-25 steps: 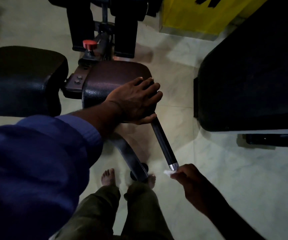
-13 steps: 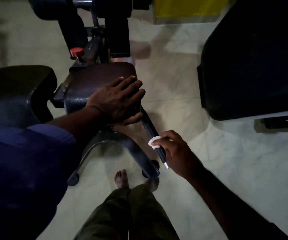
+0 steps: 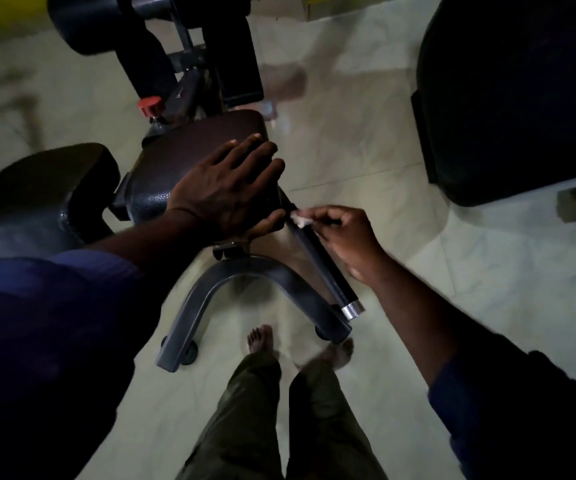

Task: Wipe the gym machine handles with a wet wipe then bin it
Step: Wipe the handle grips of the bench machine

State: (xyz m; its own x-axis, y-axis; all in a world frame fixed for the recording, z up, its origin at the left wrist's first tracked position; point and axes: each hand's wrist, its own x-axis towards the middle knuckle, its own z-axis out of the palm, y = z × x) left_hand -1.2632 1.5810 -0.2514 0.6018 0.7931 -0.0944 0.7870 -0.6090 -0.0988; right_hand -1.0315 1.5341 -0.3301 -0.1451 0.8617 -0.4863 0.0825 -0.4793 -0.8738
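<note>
A black machine handle (image 3: 317, 256) with a silver end cap slants down to the right from under a brown padded seat (image 3: 189, 150). My right hand (image 3: 343, 239) pinches a small white wet wipe (image 3: 300, 219) against the handle's upper end, close to the seat. My left hand (image 3: 224, 187) rests flat on the seat's near edge with fingers straight, its thumb close to the wipe.
A curved grey base leg (image 3: 231, 289) with small feet sits on the pale tiled floor below the seat. A red knob (image 3: 149, 105) and black uprights stand behind it. Another dark pad (image 3: 37, 199) lies left, a large black machine (image 3: 515, 91) right. My bare feet stand near the base.
My right hand has slid the wipe up the handle from the silver end cap to the top by the seat. My left hand has stayed on the seat.
</note>
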